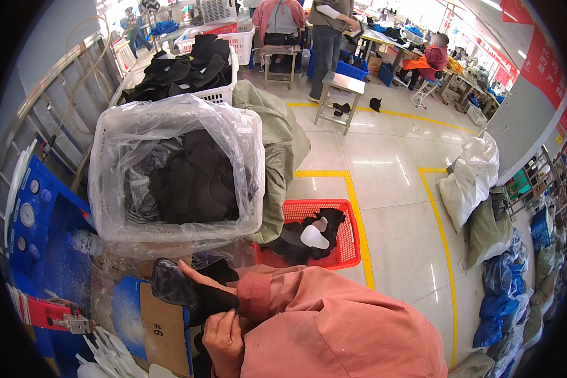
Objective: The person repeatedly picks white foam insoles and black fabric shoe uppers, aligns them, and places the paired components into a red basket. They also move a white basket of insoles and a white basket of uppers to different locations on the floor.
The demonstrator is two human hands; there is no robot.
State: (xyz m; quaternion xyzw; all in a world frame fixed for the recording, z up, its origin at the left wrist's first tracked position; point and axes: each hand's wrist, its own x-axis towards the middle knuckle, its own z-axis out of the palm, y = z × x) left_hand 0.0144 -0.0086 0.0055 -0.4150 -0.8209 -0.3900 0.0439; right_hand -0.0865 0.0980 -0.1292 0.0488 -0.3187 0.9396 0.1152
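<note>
The left hand (223, 343) pinches a black fabric piece (211, 303); the right hand (206, 279) grips its other side, near a plastic-lined white basket (256, 148).

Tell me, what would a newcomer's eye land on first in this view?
Probably the pink garment, filling the lower middle, with both hands at its left gripping a black piece. Next, the white crate at upper left, lined with clear plastic and holding black pieces. The red basket, just below centre, also stands out by its colour.
</note>
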